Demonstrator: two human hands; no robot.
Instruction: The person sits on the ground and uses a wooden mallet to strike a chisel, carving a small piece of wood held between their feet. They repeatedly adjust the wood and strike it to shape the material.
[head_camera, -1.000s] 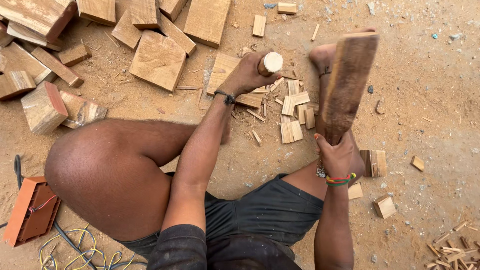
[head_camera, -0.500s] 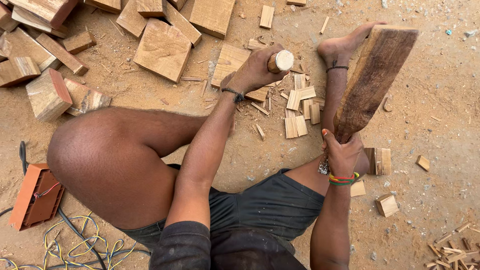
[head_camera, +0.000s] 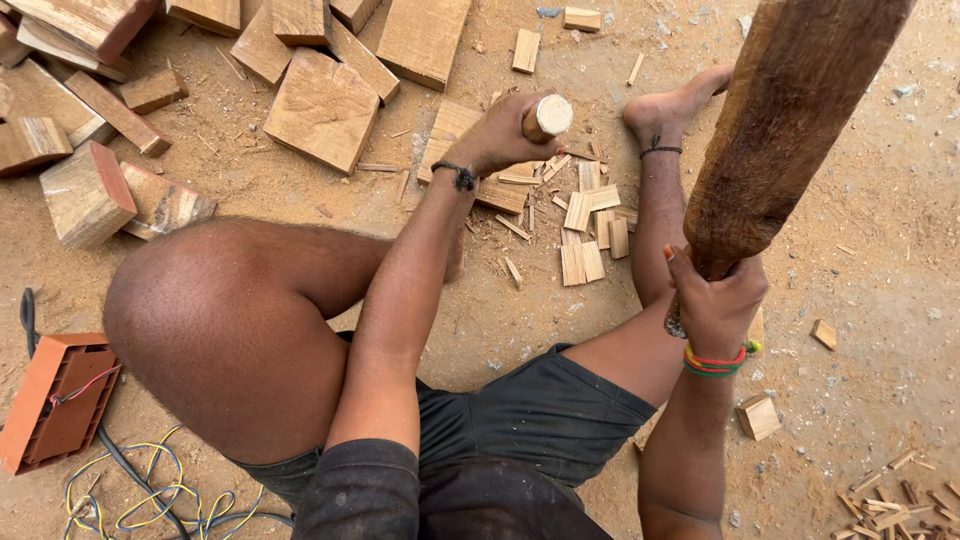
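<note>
The right hand was closed tight around the thin end of a big wooden club, and the club stood up high, leaning toward 1 o'clock from that grip. A good hit, I think, needed the club to come down flat on the top of the tool, not on the fingers. Farther out, at 11 o'clock from the club hand, the left hand was wrapped around a round wooden handle, with only the pale top of the handle poking out at 2 o'clock from the grip. The tool's blade was hidden. It stood over a flat wood block on the sandy floor. It looked best to hold it straight. Small cut wood pieces lay at 5 o'clock from the handle.
</note>
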